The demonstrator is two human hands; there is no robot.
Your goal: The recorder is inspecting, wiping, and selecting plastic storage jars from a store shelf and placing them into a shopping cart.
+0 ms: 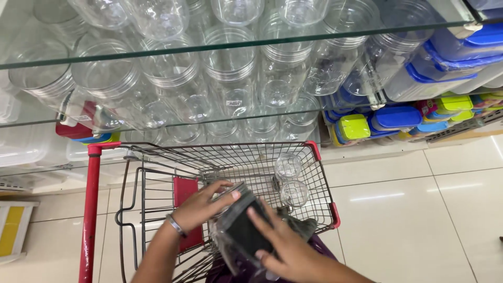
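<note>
Hands meet on one thing here — a clear jar with a dark inside, held over the near end of the wire cart. The left hand, a bangle on its wrist, lies on the jar's upper left, fingers curled over the rim end and thumb along the top edge. The right hand clasps it from the lower right, fingers spread flat across the dark face and side. Neither hand is free; both are closed around the same jar, so neither is the nearer one — it sits between them, touching both. Its long axis runs on a slant, from the upper left by the left hand's fingertips down toward the lower right and the person's body, tilted rather than upright. Straight ahead of the jar, deeper in the cart basket, lie two small clear glass jars just beside each other near the right wall, apart from the held one. Beyond the cart, glass shelves carry rows of large clear jars, with blue and green lidded boxes to the right. White floor tiles lie to the cart's right.
</note>
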